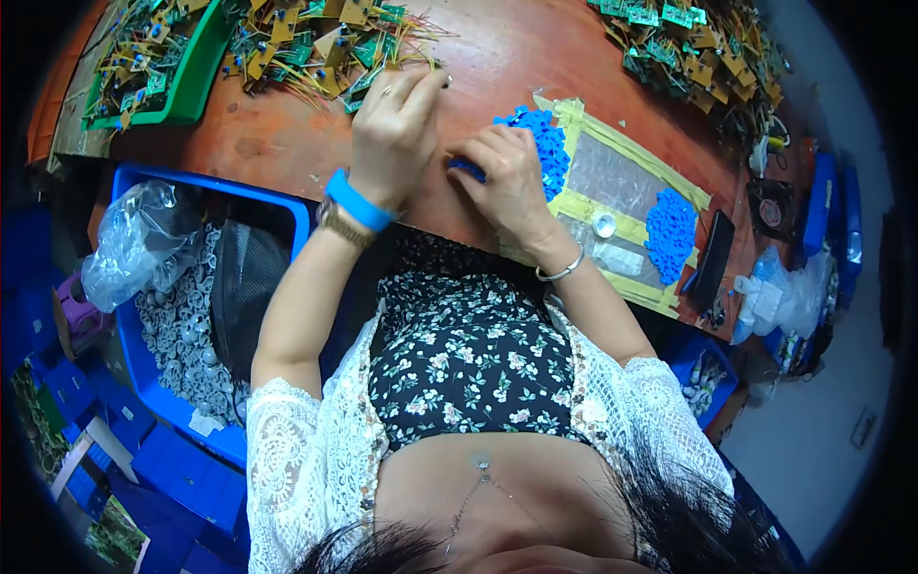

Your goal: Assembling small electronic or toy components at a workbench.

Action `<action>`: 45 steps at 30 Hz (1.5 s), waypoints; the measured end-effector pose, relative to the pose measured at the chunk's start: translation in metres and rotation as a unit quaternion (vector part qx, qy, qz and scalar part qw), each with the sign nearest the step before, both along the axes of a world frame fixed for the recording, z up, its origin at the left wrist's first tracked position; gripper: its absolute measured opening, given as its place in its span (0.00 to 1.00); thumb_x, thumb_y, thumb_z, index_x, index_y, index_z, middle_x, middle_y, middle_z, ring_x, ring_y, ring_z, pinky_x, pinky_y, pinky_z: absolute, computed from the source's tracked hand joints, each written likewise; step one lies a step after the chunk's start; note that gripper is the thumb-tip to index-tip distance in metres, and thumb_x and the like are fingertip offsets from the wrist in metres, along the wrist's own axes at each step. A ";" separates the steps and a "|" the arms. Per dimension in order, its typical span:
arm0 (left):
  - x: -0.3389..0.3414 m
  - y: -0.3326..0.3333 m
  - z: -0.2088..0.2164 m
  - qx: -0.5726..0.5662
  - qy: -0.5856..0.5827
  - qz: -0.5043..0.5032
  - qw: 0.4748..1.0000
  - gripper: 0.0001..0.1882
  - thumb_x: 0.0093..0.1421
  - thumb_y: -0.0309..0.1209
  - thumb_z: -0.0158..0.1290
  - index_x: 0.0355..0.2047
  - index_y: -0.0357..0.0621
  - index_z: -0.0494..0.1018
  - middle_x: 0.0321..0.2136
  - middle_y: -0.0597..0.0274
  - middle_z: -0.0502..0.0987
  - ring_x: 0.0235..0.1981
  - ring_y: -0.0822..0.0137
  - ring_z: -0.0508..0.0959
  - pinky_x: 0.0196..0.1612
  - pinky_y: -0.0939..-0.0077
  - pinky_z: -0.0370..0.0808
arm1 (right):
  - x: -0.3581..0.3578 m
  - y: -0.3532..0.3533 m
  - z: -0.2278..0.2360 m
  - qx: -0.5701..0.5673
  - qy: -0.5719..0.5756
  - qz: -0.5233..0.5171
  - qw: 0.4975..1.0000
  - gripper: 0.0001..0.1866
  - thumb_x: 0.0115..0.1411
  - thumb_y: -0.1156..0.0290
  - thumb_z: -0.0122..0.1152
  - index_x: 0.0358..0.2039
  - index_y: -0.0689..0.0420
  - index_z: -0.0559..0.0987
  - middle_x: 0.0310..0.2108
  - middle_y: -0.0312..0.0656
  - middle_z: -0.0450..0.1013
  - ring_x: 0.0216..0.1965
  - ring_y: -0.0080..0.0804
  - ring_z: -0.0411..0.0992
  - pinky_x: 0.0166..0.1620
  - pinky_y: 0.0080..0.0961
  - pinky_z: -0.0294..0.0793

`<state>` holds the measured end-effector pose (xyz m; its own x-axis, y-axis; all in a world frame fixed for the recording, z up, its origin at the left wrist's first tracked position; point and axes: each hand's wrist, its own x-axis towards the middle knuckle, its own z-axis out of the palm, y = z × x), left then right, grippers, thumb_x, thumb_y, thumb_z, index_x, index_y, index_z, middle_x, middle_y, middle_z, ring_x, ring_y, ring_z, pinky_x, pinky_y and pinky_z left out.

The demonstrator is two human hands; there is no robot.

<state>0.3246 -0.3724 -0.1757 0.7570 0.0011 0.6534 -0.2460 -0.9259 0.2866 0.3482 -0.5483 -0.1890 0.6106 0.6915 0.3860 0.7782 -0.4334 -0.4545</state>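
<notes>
My left hand [394, 126], with a blue band and a watch on its wrist, is raised over the table beside a heap of wired circuit boards [316, 43]. Its fingers are closed together, and a small dark tip shows at them; what they hold is mostly hidden. To its right, my right hand [504, 180] curls close above the wooden tabletop. A small blue plastic piece [467, 169] shows between its thumb and fingers. Just past that hand lies a pile of similar blue pieces [545, 143].
At the far left stands a green tray [203, 72] of boards, with another board heap [703, 57] far right. A second blue pile [671, 234] lies on a yellow-taped sheet [612, 177] beside a small round white thing [604, 226]. Below left, a blue bin [298, 222] holds grey parts.
</notes>
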 end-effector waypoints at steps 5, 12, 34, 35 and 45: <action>-0.078 -0.021 0.010 -0.289 0.045 0.008 0.956 0.16 0.55 0.13 0.56 0.45 0.37 0.78 0.45 0.51 0.79 0.46 0.50 0.80 0.48 0.63 0.78 | 0.002 -0.012 0.001 0.012 0.038 -0.013 0.999 0.12 0.47 0.71 0.73 0.34 0.52 0.83 0.34 0.36 0.78 0.42 0.35 0.74 0.51 0.36 0.66; -0.122 -0.026 -0.011 -0.129 0.199 -0.004 0.972 0.23 0.52 0.13 0.53 0.50 0.34 0.76 0.54 0.54 0.76 0.44 0.52 0.76 0.51 0.62 0.75 | -0.002 -0.003 0.000 -0.012 0.003 -0.025 1.000 0.08 0.47 0.68 0.73 0.29 0.52 0.84 0.30 0.35 0.76 0.40 0.35 0.73 0.48 0.36 0.65; -0.121 -0.028 -0.004 0.116 0.239 0.007 0.964 0.23 0.56 0.25 0.51 0.53 0.33 0.73 0.55 0.51 0.75 0.40 0.61 0.73 0.45 0.70 0.72 | -0.004 0.029 0.000 0.018 0.136 0.022 0.990 0.08 0.49 0.70 0.72 0.24 0.60 0.82 0.26 0.43 0.75 0.34 0.44 0.72 0.40 0.37 0.72; -0.121 -0.029 -0.004 0.117 0.237 0.011 0.964 0.23 0.56 0.25 0.51 0.53 0.32 0.73 0.54 0.51 0.75 0.40 0.61 0.73 0.46 0.70 0.72 | -0.004 0.029 -0.001 0.025 0.151 0.017 0.988 0.08 0.49 0.70 0.72 0.24 0.60 0.82 0.26 0.43 0.75 0.34 0.44 0.72 0.40 0.38 0.71; -0.120 -0.034 -0.009 0.145 0.225 0.028 0.963 0.23 0.55 0.27 0.52 0.52 0.30 0.74 0.50 0.51 0.76 0.40 0.61 0.73 0.46 0.68 0.71 | -0.011 0.032 0.006 0.008 0.114 0.019 0.993 0.09 0.50 0.71 0.71 0.23 0.61 0.79 0.26 0.43 0.74 0.35 0.44 0.71 0.40 0.37 0.70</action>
<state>0.2049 -0.4064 -0.1849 0.9677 -0.0827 0.2380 -0.1041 -0.9914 0.0788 0.3368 -0.5159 -0.1830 0.6566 0.7110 0.2518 0.6699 -0.3963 -0.6279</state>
